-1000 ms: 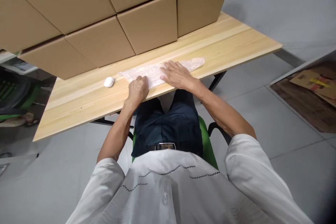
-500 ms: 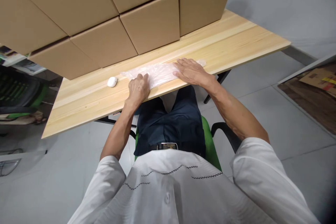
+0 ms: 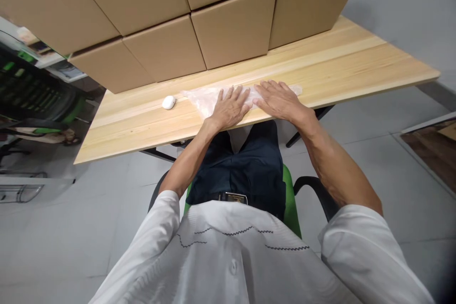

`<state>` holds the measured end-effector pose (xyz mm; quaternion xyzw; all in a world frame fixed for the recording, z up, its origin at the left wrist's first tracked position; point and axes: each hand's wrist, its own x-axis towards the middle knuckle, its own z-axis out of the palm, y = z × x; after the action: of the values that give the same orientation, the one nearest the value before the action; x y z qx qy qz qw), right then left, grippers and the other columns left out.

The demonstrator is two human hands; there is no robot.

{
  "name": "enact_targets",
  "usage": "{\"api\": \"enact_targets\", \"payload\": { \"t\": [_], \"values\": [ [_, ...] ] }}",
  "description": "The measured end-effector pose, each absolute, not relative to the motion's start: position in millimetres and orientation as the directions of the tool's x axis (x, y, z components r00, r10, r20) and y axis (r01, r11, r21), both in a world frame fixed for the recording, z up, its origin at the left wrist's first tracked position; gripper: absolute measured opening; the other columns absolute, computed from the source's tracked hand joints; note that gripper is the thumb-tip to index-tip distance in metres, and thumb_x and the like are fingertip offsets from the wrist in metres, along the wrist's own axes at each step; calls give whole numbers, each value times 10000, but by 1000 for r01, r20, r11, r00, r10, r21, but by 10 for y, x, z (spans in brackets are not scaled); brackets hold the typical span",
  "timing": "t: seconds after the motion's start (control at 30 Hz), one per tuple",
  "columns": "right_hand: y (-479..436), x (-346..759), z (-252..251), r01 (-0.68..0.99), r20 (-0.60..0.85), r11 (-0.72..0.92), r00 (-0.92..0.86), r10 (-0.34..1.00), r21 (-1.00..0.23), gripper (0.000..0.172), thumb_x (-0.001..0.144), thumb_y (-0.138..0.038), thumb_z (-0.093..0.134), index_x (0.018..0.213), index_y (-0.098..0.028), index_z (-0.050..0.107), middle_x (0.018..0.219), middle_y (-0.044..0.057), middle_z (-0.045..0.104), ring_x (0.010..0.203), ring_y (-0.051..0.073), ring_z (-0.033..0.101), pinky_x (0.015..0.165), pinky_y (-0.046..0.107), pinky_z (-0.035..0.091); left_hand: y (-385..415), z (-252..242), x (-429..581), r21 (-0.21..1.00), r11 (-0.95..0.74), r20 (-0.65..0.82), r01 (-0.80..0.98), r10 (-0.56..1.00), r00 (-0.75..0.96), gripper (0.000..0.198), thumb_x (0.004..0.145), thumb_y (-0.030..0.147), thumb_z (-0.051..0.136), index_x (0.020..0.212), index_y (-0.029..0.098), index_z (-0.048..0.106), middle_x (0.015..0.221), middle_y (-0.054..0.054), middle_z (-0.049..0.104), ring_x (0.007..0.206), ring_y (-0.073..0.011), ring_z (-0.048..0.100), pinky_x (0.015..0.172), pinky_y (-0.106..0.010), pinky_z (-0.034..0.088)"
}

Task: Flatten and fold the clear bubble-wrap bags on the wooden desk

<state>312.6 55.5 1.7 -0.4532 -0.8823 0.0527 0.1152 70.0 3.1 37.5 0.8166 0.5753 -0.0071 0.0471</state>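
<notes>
A thin, translucent pinkish plastic sheet or bag (image 3: pixel 201 99) lies flattened along the front part of the wooden table (image 3: pixel 142 126). My left hand (image 3: pixel 230 107) rests palm down on its middle, fingers stretched out. Just to the right, my right hand (image 3: pixel 277 99) also lies flat on the plastic with its fingers extended. The two hands are close together, and much of the plastic is hidden under them. One end of it pokes out past my right hand. To the left of the plastic sits a small white rounded case (image 3: pixel 168 102).
Stacked cardboard boxes (image 3: pixel 235 26) form a wall along the table's back edge. The table's front edge runs just above my lap. I sit on a green chair (image 3: pixel 291 204) with black armrests. Another black and green chair (image 3: pixel 39 85) stands at the left.
My left hand has gone from curled fingers at the plastic's left part to lying flat nearer my right hand. My right hand stays flat on the plastic. The view has shifted.
</notes>
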Motion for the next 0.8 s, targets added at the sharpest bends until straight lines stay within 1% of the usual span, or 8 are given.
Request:
{"api": "enact_targets", "payload": {
  "t": [0.13,0.27,0.33,0.5,0.63,0.7,0.73,0.8],
  "values": [
    [549,3127,26,781,152,578,-558,816,-236,892,1283,-608,329,1959,-51,499,2026,290,480,1898,533,431,1529,775,338,-32,409,655,82,-276,-113,958,952,284,776,1339,512,422,2063,253,315,2158,-155,236,2024,-439,204,1629,-738,143],
    [588,3161,-4,778,158,573,-551,819,-258,883,1271,-641,363,1978,-129,499,2039,244,480,1896,531,446,1527,789,349,-69,440,664,86,-253,-117,964,958,261,770,1339,507,419,2059,253,328,2157,-154,233,2024,-436,204,1626,-745,163],
    [613,3198,-28,779,160,573,-550,820,-256,887,1270,-656,364,1979,-141,500,2038,235,488,1896,520,454,1532,770,360,-69,442,675,90,-252,-114,964,959,261,770,1337,515,416,2060,267,328,2155,-151,238,2023,-441,209,1619,-766,171],
    [681,3346,-97,811,144,538,-518,843,-231,888,1277,-654,347,1954,-108,522,2032,250,495,1905,476,460,1555,692,376,-86,483,715,100,-232,-141,967,959,245,780,1336,534,408,2067,281,306,2161,-150,206,2025,-472,175,1594,-838,194],
    [726,3531,-106,829,137,513,-494,858,-222,873,1270,-605,347,1920,-52,533,2011,299,503,1891,483,483,1551,701,390,-143,551,767,101,-194,-170,976,963,209,797,1337,544,407,2075,275,274,2170,-142,158,2031,-475,129,1592,-845,200],
    [708,3633,-58,842,109,493,-482,870,-218,895,1263,-585,356,1890,29,530,1997,358,486,1900,509,459,1552,712,378,-169,566,785,106,-176,-172,979,966,192,799,1335,553,409,2074,281,275,2172,-134,160,2031,-469,126,1595,-831,210],
    [681,3671,-20,858,101,468,-457,884,-210,897,1264,-581,357,1879,48,535,1999,377,469,1908,520,439,1552,719,370,-178,565,791,108,-170,-172,980,967,187,797,1335,557,404,2074,285,278,2172,-129,165,2032,-464,127,1597,-825,212],
    [594,3683,75,898,144,397,-375,916,-188,880,1281,-569,342,1894,35,526,2024,382,418,1934,526,381,1556,731,338,-183,550,803,109,-163,-177,981,968,180,790,1335,565,388,2072,299,284,2172,-114,173,2033,-454,129,1600,-821,208]
  ]
}}
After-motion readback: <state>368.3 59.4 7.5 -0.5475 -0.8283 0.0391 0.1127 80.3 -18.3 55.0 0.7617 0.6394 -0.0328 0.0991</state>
